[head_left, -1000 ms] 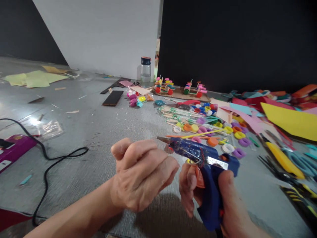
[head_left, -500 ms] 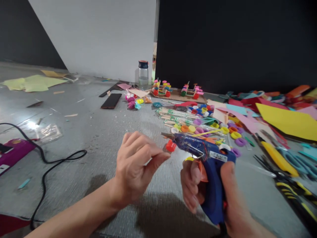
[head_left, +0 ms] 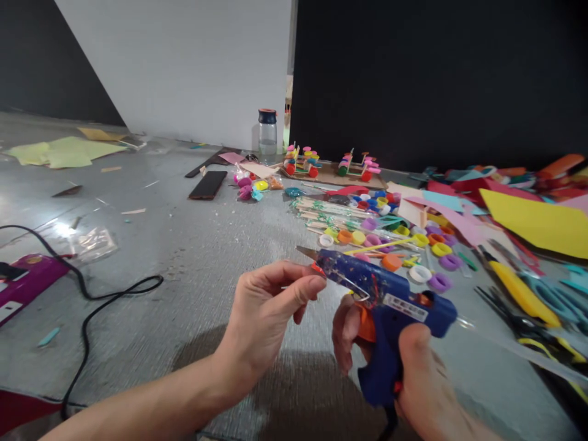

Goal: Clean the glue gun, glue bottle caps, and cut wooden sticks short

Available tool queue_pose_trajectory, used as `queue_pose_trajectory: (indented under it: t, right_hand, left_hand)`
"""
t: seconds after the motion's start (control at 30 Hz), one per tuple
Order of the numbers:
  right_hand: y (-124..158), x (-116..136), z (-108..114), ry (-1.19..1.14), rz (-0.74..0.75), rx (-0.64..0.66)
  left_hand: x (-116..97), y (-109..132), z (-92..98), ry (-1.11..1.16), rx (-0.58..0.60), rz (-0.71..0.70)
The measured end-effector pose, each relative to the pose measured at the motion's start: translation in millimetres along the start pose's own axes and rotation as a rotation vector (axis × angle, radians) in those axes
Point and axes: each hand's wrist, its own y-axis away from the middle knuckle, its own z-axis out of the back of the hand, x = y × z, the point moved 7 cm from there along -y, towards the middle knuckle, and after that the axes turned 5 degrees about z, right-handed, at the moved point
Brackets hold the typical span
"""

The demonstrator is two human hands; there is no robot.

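Since the earlier frame, your left hand has turned and shifted right, its fingertips now close by the nozzle of the single blue plastic glue gun, mid-right of the frame. Your thumb and fingers are nearly together; whether they grip anything, you can't tell from here. One small red plastic piece, in plain sight half a second ago, is now mostly hidden behind those fingertips, near centre. Your right hand, lower right, is wrapped around the gun's handle, fingers at its one orange trigger. One clear glue stick trails from the gun's rear. At upper centre you have two multicoloured wheeled models, one clear dark-capped bottle and one flat black phone. One purple power strip sits at left.
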Motion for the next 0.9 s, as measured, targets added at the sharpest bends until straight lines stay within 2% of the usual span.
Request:
queue_pose_trajectory:
  t: [0.1,0.23,0.3,0.47,0.53,0.63,0.77,0.83,0.9]
  right_hand:
    - [-2.8,6.3,-3.3,0.144,0.074,0.047]
    - [-4.0,11.1,-2.2,0.213,0.107,-0.001]
    - [-3.8,10.1,0.2,0.227,0.107,-0.010]
    - [-7.6,0.9,12.1,0.120,0.021,-0.083]
    - [-12.0,4.3,10.6,0.016,0.015,-0.093]
    - [-18.9,18.1,-1.0,-0.164,0.036,-0.042]
    - [-21.4,31.6,-14.1,-0.339,0.017,0.051]
    - [-20.5,33.2,-14.1,-0.378,0.007,0.059]
    - [-19.7,33.7,-12.2,-0.398,0.016,0.056]
  left_hand:
    - [4.4,-2.5,0.2,0.022,0.014,0.038]
    - [4.1,-4.1,0.7,-0.002,0.030,0.039]
    - [2.8,-2.1,-2.2,-0.020,0.074,0.047]
    - [8.1,12.8,-29.2,-0.210,0.427,0.130]
    - [10.3,14.4,-32.6,-0.359,0.484,0.090]
    - [4.0,4.6,-22.8,-0.632,0.381,-0.090]
    - [-23.8,-13.0,3.1,-0.898,0.083,-0.351]
    - [-36.9,-21.6,19.3,-0.936,-0.084,-0.385]
    - [-43.7,-30.1,32.0,-0.934,-0.183,-0.383]
